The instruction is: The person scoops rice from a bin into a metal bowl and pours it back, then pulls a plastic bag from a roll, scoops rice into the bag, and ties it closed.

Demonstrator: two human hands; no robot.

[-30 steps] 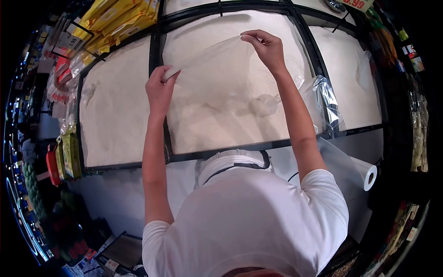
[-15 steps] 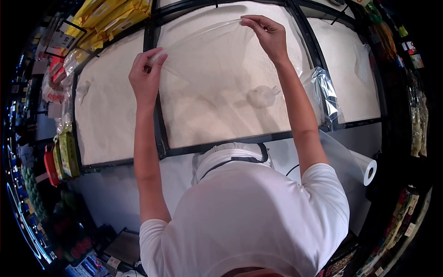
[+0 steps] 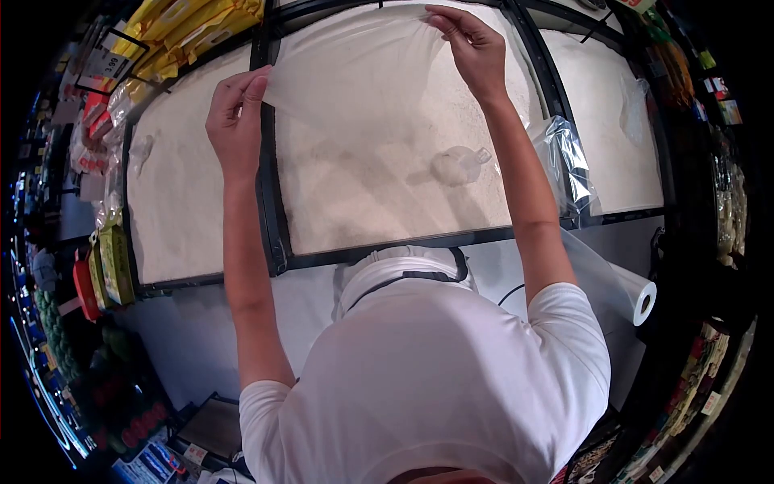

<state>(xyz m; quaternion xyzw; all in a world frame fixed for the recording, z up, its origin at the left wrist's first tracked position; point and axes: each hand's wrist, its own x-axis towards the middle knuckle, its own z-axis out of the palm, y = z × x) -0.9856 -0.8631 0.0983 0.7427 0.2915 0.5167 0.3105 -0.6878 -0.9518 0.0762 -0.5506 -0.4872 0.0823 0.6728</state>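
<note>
While a plastic roll [image 3: 625, 294] sits well right of and nearer the body than the right hand [image 3: 469, 40], a clear container [image 3: 455, 166] lies in the bin [image 3: 403, 244], on this side of both hands. Thin plastic film [image 3: 347, 77] is stretched between them, above the fill. Left hand [image 3: 236, 121] pinches one end, thumb to fingers; right pinches the other, farther out. Yellow packs [image 3: 193, 28] sit beyond the left hand.

White short-sleeved shirt [image 3: 451, 371], bare forearms [image 3: 244, 242], pale gathered waist cloth [image 3: 395, 258], apparently a dark strap [image 3: 427, 275] across it
</note>
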